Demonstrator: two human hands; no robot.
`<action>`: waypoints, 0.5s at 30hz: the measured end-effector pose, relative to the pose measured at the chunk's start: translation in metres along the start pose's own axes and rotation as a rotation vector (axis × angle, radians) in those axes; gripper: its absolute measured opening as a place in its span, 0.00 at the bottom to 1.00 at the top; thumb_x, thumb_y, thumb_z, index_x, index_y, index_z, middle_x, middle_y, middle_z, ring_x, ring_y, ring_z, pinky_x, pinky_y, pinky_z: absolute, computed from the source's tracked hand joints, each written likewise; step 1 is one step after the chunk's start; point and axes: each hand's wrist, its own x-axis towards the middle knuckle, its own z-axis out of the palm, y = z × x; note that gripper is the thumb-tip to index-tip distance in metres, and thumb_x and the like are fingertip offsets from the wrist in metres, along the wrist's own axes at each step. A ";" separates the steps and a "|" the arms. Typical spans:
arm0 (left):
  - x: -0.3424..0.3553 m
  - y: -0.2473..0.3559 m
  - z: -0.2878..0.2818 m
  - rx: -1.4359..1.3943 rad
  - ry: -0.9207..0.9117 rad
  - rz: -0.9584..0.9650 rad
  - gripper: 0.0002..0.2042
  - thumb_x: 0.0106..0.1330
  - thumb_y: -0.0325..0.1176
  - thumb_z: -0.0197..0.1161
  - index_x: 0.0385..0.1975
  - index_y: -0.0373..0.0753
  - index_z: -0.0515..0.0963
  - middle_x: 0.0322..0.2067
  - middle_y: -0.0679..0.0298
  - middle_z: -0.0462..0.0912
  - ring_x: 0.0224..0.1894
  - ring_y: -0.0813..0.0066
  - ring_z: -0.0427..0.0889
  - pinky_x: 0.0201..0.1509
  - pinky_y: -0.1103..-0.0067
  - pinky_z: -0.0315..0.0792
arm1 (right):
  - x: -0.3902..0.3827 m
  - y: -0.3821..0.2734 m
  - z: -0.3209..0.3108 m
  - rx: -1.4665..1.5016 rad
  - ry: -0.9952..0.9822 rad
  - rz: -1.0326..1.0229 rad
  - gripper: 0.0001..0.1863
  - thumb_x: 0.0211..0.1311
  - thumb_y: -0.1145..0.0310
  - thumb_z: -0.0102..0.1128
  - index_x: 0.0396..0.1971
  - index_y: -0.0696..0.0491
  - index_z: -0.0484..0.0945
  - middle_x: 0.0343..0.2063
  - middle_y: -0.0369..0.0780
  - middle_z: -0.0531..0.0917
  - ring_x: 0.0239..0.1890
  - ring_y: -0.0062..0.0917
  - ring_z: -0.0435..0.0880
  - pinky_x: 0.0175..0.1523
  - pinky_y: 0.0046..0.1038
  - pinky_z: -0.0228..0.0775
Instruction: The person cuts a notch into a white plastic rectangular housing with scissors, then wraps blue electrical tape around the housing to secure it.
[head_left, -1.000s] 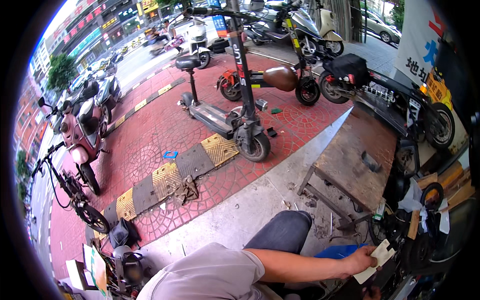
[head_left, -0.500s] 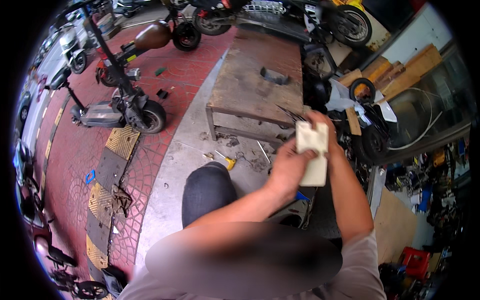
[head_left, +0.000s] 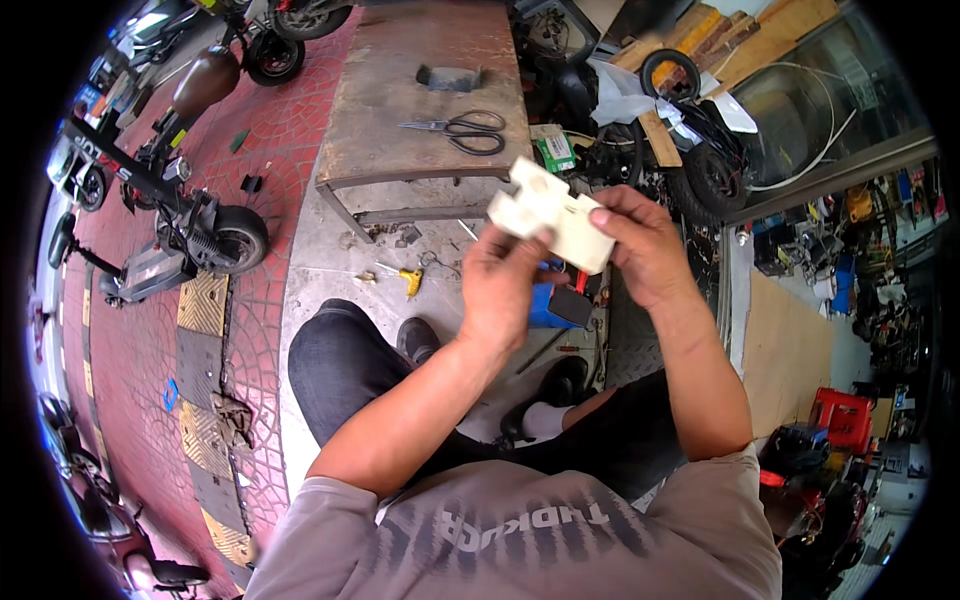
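Observation:
Both my hands hold a flat cream-coloured block, foam-like in look, with notches cut in one end [head_left: 556, 222], tilted above my lap. My left hand [head_left: 500, 285] pinches its near edge, thumb on top. My right hand [head_left: 643, 243] grips its right end between thumb and fingers. A pair of scissors with black loop handles [head_left: 438, 126] lies on the worn low bench [head_left: 385, 130] beyond my hands. Farther back on the bench sits a dark curved piece [head_left: 450, 79].
A green-and-white box [head_left: 553, 148] stands by the bench's right side. Below my hands is a blue container [head_left: 557, 305]; a yellow-handled tool [head_left: 411, 282] lies on the concrete. An electric scooter [head_left: 190, 235] stands left. Tyres [head_left: 712, 180] and wood planks [head_left: 720, 45] are piled right.
The scissors, earlier beside my right hand at the bench corner, now lie on the bench. The block has turned from upright to slanted, and my right hand now grips its end. My view has shifted.

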 end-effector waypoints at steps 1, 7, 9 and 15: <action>-0.011 -0.007 -0.002 0.059 -0.082 -0.087 0.12 0.77 0.31 0.62 0.54 0.33 0.82 0.43 0.60 0.89 0.45 0.67 0.89 0.49 0.73 0.84 | -0.001 0.001 -0.015 -0.021 0.021 -0.032 0.11 0.67 0.73 0.69 0.47 0.56 0.84 0.41 0.35 0.87 0.43 0.20 0.85 0.53 0.25 0.76; -0.029 -0.030 -0.039 0.598 -0.347 -0.497 0.10 0.72 0.34 0.62 0.41 0.35 0.84 0.35 0.62 0.89 0.36 0.72 0.88 0.36 0.76 0.80 | -0.012 0.033 -0.087 -0.443 -0.163 0.052 0.10 0.67 0.74 0.66 0.47 0.54 0.84 0.38 0.33 0.87 0.43 0.18 0.83 0.51 0.24 0.74; -0.015 -0.044 -0.060 0.622 -0.205 -0.443 0.09 0.71 0.35 0.61 0.41 0.36 0.84 0.31 0.63 0.86 0.30 0.75 0.84 0.33 0.77 0.77 | -0.008 0.044 -0.094 -0.609 -0.307 0.065 0.09 0.67 0.76 0.63 0.46 0.56 0.84 0.38 0.34 0.87 0.42 0.17 0.83 0.50 0.25 0.74; 0.012 -0.072 -0.043 0.313 -0.023 -0.235 0.04 0.69 0.30 0.66 0.40 0.39 0.83 0.32 0.69 0.84 0.34 0.80 0.79 0.33 0.80 0.73 | 0.011 0.059 -0.075 -0.798 -0.255 -0.123 0.13 0.66 0.78 0.65 0.50 0.57 0.84 0.41 0.41 0.88 0.44 0.23 0.87 0.52 0.30 0.79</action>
